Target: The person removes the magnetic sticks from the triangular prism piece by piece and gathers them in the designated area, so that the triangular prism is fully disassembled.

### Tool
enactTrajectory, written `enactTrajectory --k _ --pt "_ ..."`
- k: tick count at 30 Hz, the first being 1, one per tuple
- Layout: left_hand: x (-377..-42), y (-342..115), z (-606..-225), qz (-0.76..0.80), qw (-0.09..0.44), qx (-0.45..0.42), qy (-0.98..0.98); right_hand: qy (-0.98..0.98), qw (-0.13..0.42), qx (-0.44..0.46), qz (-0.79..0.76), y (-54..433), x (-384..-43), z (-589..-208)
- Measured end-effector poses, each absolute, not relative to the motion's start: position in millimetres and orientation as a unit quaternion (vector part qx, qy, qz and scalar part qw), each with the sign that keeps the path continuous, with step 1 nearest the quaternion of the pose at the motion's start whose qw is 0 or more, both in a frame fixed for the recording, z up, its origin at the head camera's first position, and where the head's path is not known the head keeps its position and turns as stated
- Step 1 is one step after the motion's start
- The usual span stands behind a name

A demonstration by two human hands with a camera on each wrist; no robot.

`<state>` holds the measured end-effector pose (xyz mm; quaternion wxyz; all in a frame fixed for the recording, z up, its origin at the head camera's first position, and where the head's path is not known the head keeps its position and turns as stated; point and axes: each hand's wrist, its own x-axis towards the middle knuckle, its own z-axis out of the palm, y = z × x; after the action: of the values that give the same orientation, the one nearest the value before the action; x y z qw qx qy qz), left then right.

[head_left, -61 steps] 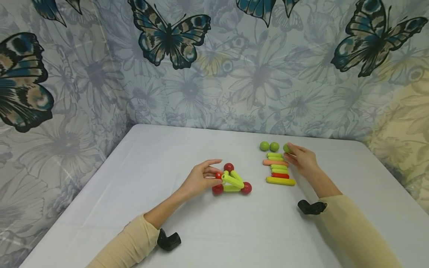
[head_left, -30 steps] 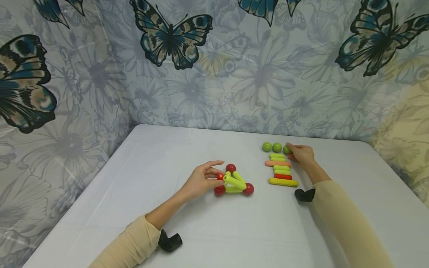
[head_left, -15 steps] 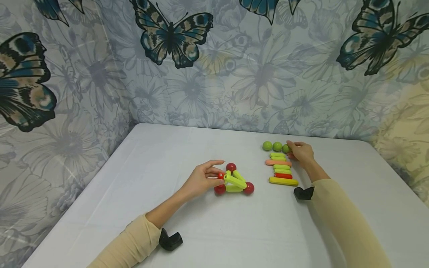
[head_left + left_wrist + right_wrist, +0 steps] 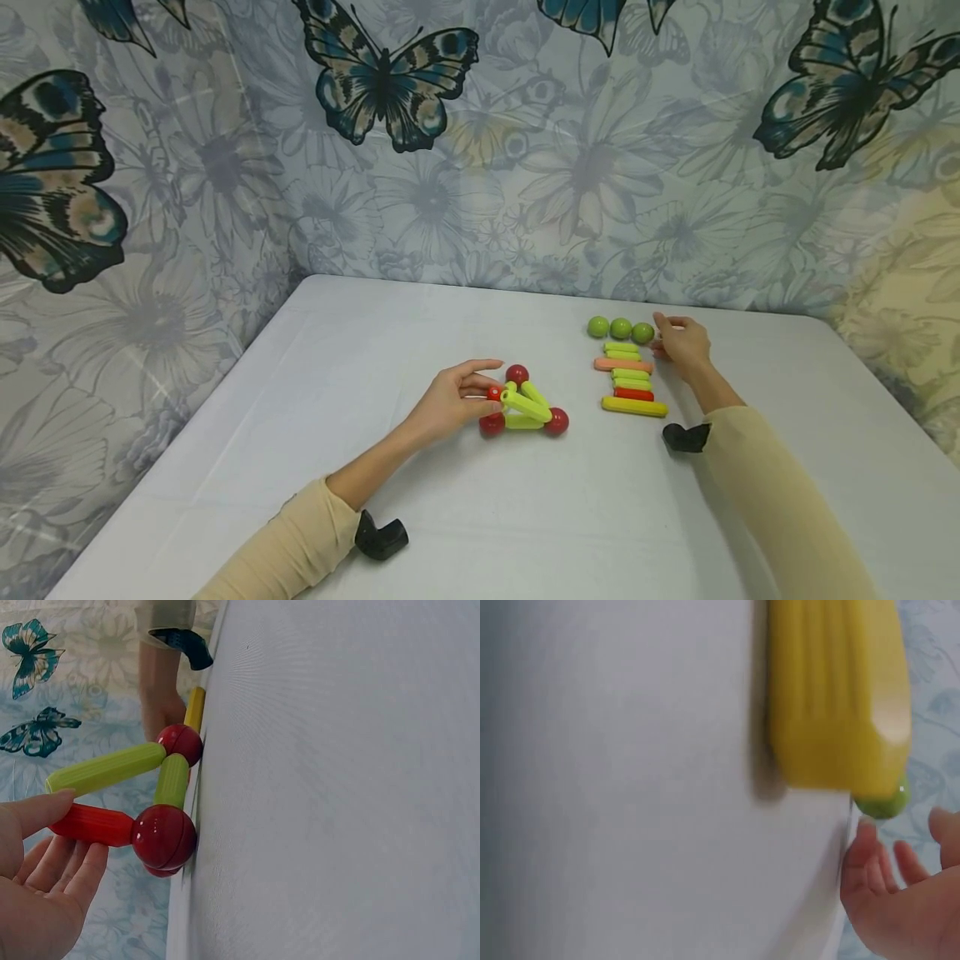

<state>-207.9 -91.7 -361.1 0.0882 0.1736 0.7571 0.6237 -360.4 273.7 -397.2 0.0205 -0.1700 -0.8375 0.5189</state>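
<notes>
A red rod (image 4: pixel 91 825) is pinched near its end by the left hand (image 4: pixel 450 400), with the thumb laid on top and the fingers curled below. The other end of this rod is joined to one of three dark red balls (image 4: pixel 557 422), which are set in a triangle on the white table (image 4: pixel 450 508). A leaning lime rod (image 4: pixel 109 769) is joined to another of these balls, and its raised end is touched by the left thumb. A low lime rod (image 4: pixel 522 422) is fixed between the two front balls. The right hand (image 4: pixel 684 343) is held loosely spread, with nothing in it, just beside the last of three green balls (image 4: pixel 620 328); whether that ball is touched by a fingertip cannot be told. The green balls are lined up near the back edge of the table. In front of them, a column is made of two lime rods (image 4: pixel 622 347), a peach rod (image 4: pixel 623 365), two more lime rods (image 4: pixel 632 375), a short red rod (image 4: pixel 633 394) and a yellow rod (image 4: pixel 634 407). Both arms are covered by beige sleeves (image 4: pixel 772 483). Big butterflies are printed on the wall cloth (image 4: pixel 585 217).
</notes>
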Motion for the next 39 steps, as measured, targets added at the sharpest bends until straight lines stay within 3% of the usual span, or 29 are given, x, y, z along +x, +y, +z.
enactTrajectory --k 6,13,23,33,39 --pt "-208.3 -92.3 -360.8 0.616 0.086 0.177 0.763 -0.822 0.056 -0.142 0.549 275.8 -353.1 -389.9" --pt "-224.5 -93.0 -382.9 0.619 0.093 0.172 0.761 -0.749 0.039 -0.094 0.654 263.5 -337.1 -375.0" --pt "-223.5 -95.4 -390.4 0.615 0.084 0.177 0.764 -0.737 -0.021 -0.006 0.676 247.5 -312.6 -369.0" --pt "-220.6 -93.7 -385.4 0.616 0.086 0.181 0.762 -0.711 -0.152 0.122 0.675 234.5 -295.2 -360.0" --pt "-222.8 -93.1 -388.6 0.617 0.083 0.182 0.761 -0.728 -0.174 0.18 0.639 215.7 -283.8 -361.9"
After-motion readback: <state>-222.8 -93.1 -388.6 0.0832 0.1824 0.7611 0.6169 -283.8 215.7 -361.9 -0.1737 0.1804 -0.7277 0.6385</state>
